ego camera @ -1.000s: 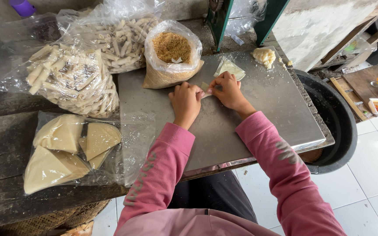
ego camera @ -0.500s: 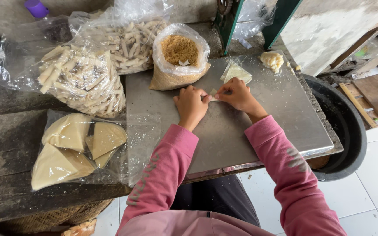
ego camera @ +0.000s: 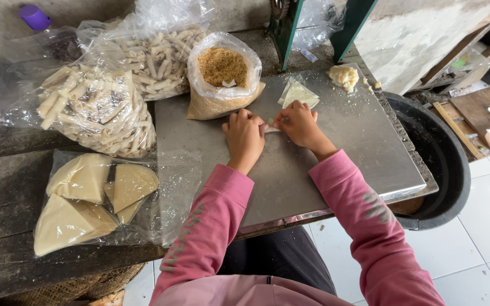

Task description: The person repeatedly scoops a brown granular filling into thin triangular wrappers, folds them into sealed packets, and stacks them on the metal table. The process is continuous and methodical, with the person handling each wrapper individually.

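mid-roll now. left hand (ego camera: 244,137) and right hand (ego camera: 299,123) side by side on steel tabletop (ego camera: 341,158), fingers of both curled down and pinching a small pale wrapper piece (ego camera: 270,127) between them, only a sliver showing at the gap between thumbs. looks like rolling or folding a filled wrapper into a stick, judging by bags of finished sticks nearby. can't tell if filling already inside, hidden under fingers.

next move likely calls for even pressure from both hands, rolling away toward the back of tabletop, keeping edges tucked so wrapper doesn't tear or unwind. then probably a fresh sheet from stack of triangular wrappers (ego camera: 297,93) just beyond right hand, touching or nearly touching fingertips.

around: open clear bag of brown crumbly filling (ego camera: 222,71) just behind left hand, near but apart. lump of pale dough (ego camera: 343,76) at far right corner of tabletop. two clear bags of rolled sticks (ego camera: 100,110) to the left, on dark wooden bench. bag of large pale triangular sheets (ego camera: 86,198) near left elbow. black tub (ego camera: 440,164) at right, below tabletop edge. purple cap (ego camera: 34,17) top left.

versus earlier frames: hands in nearly same spot, same pinched pose, maybe slightly closer together. wrapper piece between them appears smaller, more covered. camera view shifted a little, bags and dough unmoved.
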